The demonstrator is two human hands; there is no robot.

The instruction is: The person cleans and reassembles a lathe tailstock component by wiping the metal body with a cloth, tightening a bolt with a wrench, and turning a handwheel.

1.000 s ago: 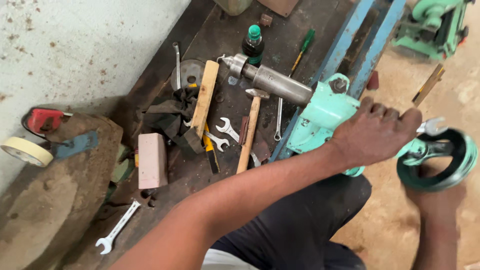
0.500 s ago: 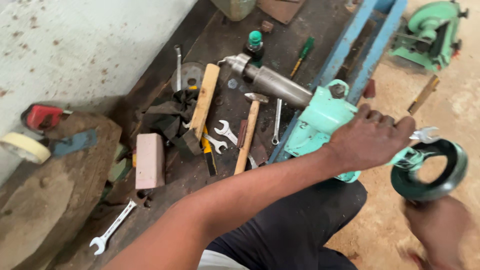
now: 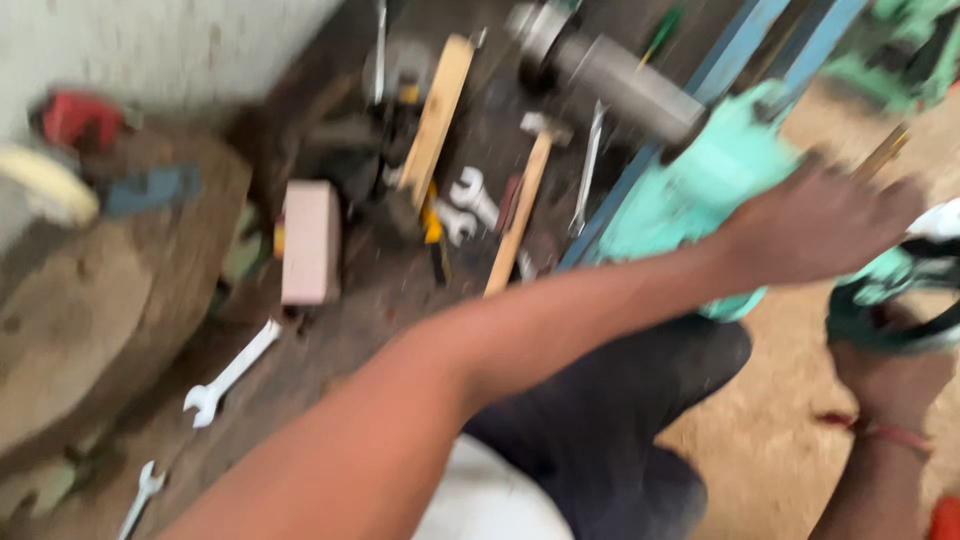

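Indoors, cluttered workbench (image 3: 330, 330), sawdust floor (image 3: 770, 440)

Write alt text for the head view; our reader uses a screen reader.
Blurred view: the left hand rests on a turquoise machine, while the right hand holds a dark ring guard beneath it. A hammer and wrenches lie nearby.

A dark, grimy workbench (image 3: 330, 330) is carrying scattered tools. A wooden-handled hammer (image 3: 522, 205) is lying left of the left hand's fingers (image 3: 850, 190), with open-ended spanners (image 3: 470, 200) beside it. Farther left, a pinkish block (image 3: 308, 242) is resting, and a white spanner (image 3: 232, 373) is lying well below-left.
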